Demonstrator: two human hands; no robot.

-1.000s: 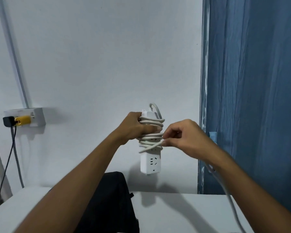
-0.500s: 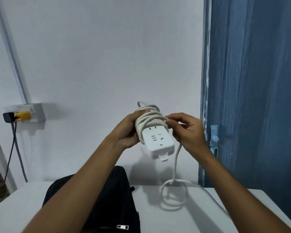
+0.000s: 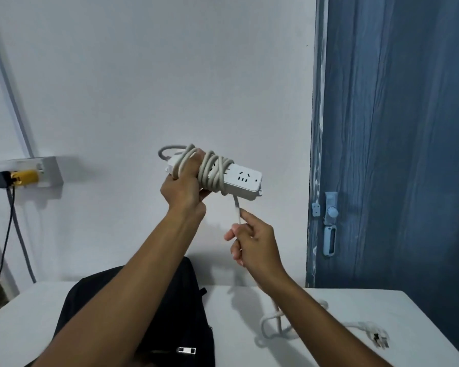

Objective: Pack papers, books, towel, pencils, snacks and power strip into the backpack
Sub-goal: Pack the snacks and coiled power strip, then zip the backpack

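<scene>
My left hand (image 3: 183,187) grips a white power strip (image 3: 243,180) held up in the air, lying nearly level with its sockets facing me. Several turns of its pale cord (image 3: 212,172) are wound around the strip's middle. My right hand (image 3: 252,242) is below the strip and pinches the loose cord hanging down from it. The rest of the cord trails onto the white table (image 3: 329,348) in a loop, ending in the plug (image 3: 380,338). The black backpack (image 3: 180,313) lies on the table under my left forearm, a silver zipper pull (image 3: 186,350) showing.
A white wall stands behind. A wall socket box (image 3: 29,172) with a yellow and a black plug sits at the left, cables hanging below it. A blue door (image 3: 398,154) with a latch (image 3: 330,213) fills the right side.
The strip has turned from pointing toward me to lying nearly level. My right hand has dropped from beside the strip to below it, sliding down the loose cord. The plug now shows on the table.
</scene>
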